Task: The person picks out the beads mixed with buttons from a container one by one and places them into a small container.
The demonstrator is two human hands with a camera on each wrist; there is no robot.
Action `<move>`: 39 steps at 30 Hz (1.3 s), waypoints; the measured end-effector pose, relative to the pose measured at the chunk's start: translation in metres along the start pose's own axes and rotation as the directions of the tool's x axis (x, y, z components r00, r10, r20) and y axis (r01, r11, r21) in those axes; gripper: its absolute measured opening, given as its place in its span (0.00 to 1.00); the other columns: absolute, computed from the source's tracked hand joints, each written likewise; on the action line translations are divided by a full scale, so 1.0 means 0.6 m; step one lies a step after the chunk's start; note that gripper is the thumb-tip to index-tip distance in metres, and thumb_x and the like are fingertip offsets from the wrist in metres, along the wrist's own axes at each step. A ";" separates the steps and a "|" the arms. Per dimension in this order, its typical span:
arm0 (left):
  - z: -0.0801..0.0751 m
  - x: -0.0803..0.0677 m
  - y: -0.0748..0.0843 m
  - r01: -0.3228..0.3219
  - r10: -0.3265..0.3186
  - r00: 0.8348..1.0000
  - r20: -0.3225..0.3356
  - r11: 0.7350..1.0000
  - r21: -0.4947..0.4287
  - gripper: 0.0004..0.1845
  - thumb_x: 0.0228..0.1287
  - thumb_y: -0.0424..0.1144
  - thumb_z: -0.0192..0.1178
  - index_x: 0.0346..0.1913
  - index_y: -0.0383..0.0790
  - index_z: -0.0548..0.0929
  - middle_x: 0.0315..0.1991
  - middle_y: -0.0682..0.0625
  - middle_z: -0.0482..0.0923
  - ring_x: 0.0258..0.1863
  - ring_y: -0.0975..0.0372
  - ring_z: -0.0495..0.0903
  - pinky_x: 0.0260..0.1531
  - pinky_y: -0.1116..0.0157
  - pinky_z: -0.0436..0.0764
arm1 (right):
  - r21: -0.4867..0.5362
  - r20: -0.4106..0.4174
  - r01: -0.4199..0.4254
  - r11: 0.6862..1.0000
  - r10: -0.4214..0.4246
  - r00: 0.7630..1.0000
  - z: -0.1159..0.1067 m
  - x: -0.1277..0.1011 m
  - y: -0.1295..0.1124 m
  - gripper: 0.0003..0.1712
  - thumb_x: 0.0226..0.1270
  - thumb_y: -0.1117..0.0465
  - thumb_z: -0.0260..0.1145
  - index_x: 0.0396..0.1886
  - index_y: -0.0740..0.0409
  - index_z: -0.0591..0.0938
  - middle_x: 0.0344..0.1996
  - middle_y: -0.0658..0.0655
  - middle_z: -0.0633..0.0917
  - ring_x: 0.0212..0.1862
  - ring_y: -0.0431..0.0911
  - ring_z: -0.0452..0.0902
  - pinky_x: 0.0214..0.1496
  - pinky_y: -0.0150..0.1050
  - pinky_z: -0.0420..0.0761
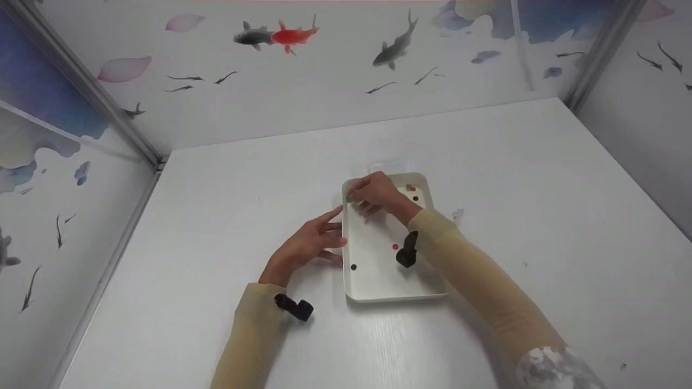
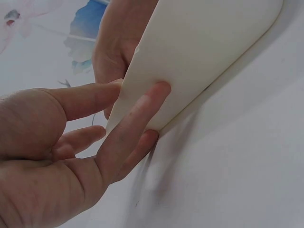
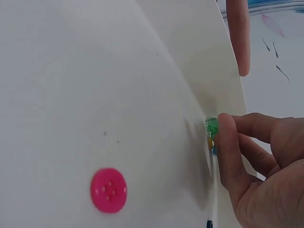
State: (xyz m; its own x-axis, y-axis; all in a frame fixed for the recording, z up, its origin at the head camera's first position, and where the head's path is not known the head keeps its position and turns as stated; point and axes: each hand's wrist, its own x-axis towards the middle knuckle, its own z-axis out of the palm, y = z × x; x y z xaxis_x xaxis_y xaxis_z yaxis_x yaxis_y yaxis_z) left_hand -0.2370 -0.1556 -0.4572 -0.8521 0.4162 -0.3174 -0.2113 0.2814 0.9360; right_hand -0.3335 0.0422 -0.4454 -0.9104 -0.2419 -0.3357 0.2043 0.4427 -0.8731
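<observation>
A shallow off-white tray (image 1: 378,281) lies on the table. My left hand (image 1: 308,243) is at its left side, fairly straight fingers touching the outer wall (image 2: 190,57). My right hand (image 1: 378,192) reaches into the far left corner, thumb and fingers pinching a small translucent green piece (image 3: 212,126) against the inner wall. Bits of yellow and blue show just below it; the thumb partly hides them. A pink four-hole button (image 3: 109,190) lies on the tray floor, with a dark round piece (image 1: 353,267) near the left wall.
At the tray's far right lie a small green piece (image 1: 408,187), a red piece (image 1: 413,189) and a dark one (image 1: 415,198). Something clear (image 1: 386,165) stands behind the tray. White panels with painted fish (image 1: 294,36) border the table.
</observation>
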 end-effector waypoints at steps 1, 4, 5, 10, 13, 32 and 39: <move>0.000 0.000 0.000 0.002 -0.002 1.000 0.000 1.000 -0.005 0.45 0.66 0.34 0.65 0.80 0.58 0.54 0.73 0.40 0.68 0.61 0.50 0.81 0.46 0.56 0.89 | -0.001 -0.003 0.007 1.000 -0.007 1.000 0.000 0.001 0.001 0.11 0.66 0.62 0.68 0.46 0.61 0.87 0.39 0.59 0.88 0.29 0.44 0.84 0.29 0.34 0.87; 0.001 -0.001 0.003 0.007 -0.007 1.000 0.001 1.000 -0.020 0.45 0.66 0.32 0.65 0.80 0.58 0.54 0.73 0.40 0.67 0.61 0.50 0.81 0.45 0.56 0.89 | -0.008 -0.011 0.019 1.000 -0.020 1.000 0.002 0.002 0.004 0.11 0.66 0.62 0.67 0.45 0.62 0.87 0.36 0.58 0.88 0.27 0.43 0.84 0.28 0.34 0.86; 0.001 -0.001 0.003 0.008 -0.008 1.000 0.001 1.000 -0.020 0.45 0.66 0.32 0.65 0.80 0.57 0.54 0.73 0.40 0.67 0.61 0.50 0.81 0.45 0.56 0.89 | -0.011 -0.015 0.020 1.000 -0.020 1.000 0.003 0.003 0.004 0.11 0.66 0.62 0.67 0.46 0.62 0.87 0.35 0.57 0.87 0.26 0.43 0.84 0.27 0.34 0.86; 0.003 0.001 0.003 0.008 -0.008 1.000 0.000 1.000 -0.005 0.45 0.66 0.33 0.64 0.80 0.57 0.54 0.73 0.40 0.67 0.60 0.51 0.82 0.44 0.58 0.89 | -0.004 -0.034 0.006 1.000 -0.006 0.999 0.005 0.003 0.007 0.11 0.67 0.63 0.67 0.46 0.63 0.86 0.29 0.55 0.84 0.24 0.42 0.82 0.25 0.33 0.85; 0.003 0.001 0.005 0.008 -0.008 1.000 -0.002 1.000 0.001 0.45 0.66 0.33 0.64 0.80 0.58 0.54 0.73 0.41 0.68 0.59 0.51 0.82 0.44 0.57 0.89 | -0.007 -0.048 0.008 1.000 -0.008 0.999 0.005 0.003 0.005 0.10 0.67 0.63 0.66 0.45 0.62 0.86 0.28 0.55 0.84 0.24 0.42 0.82 0.24 0.33 0.84; -0.001 -0.001 0.003 -0.006 0.006 1.000 0.005 1.000 -0.018 0.45 0.66 0.32 0.64 0.80 0.57 0.54 0.73 0.40 0.68 0.61 0.50 0.81 0.44 0.57 0.89 | -0.057 -0.130 0.061 0.997 -0.068 0.989 0.022 0.006 0.005 0.09 0.58 0.67 0.73 0.38 0.65 0.88 0.25 0.56 0.85 0.20 0.42 0.80 0.21 0.32 0.82; 0.001 0.001 0.003 0.007 -0.007 1.000 -0.006 1.000 -0.012 0.44 0.66 0.32 0.64 0.80 0.58 0.55 0.73 0.40 0.68 0.60 0.51 0.81 0.43 0.57 0.89 | -0.106 -0.134 0.094 0.990 -0.108 0.985 0.023 0.002 0.006 0.08 0.57 0.68 0.73 0.37 0.65 0.88 0.23 0.55 0.84 0.20 0.42 0.79 0.21 0.31 0.80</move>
State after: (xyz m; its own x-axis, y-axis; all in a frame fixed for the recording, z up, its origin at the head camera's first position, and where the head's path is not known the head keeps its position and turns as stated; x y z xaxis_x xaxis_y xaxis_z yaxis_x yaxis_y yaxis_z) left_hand -0.2374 -0.1546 -0.4559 -0.8537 0.4087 -0.3228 -0.2225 0.2742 0.9356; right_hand -0.3286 0.0312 -0.4536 -0.9670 -0.1708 -0.1891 0.0785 0.5066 -0.8586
